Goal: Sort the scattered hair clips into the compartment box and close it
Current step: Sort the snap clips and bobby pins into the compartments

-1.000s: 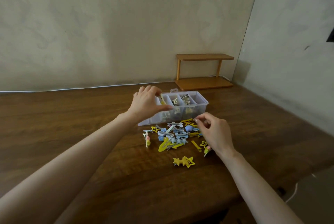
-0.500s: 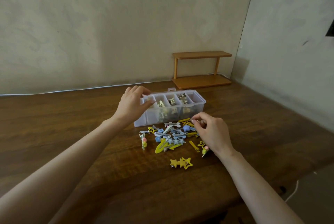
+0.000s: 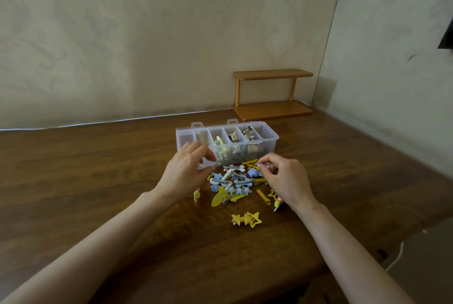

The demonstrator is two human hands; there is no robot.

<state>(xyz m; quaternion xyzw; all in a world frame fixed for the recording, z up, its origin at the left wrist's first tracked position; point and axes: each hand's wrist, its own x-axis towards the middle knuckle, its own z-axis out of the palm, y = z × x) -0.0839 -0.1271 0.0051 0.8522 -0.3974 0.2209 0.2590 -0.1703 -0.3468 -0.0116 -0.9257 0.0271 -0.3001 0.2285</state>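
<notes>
Fingers (image 3: 270, 158) of the right hand (image 3: 289, 181) are curled together, and thumb and fingertips pinch a small clip (image 3: 266, 166) just above the far right edge of the pile; its colour is too small to make out. The left hand (image 3: 183, 173) has its fingers (image 3: 196, 154) loosely curved and a little apart. They are blurred and sit in front of the near-left wall of the compartment box (image 3: 275, 137); I cannot tell whether they touch it.

Between and just beyond the two hands lie the scattered hair clips (image 3: 232, 181), a loose heap of blue, grey, white and yellow pieces on the surface (image 3: 98, 181), right against the near side of the box. A yellow star clip (image 3: 246, 219) lies apart from the heap, nearer the person.

The clear box stands open-topped, its row of compartments running left to right. A pale beige clip (image 3: 203, 138) stands upright in the second compartment from the left, and the next three hold small light and dark clips.

Further back, a wooden shelf (image 3: 272, 93) stands in the corner, and a white cord (image 3: 98, 123) runs along the foot of the wall (image 3: 147, 34).
</notes>
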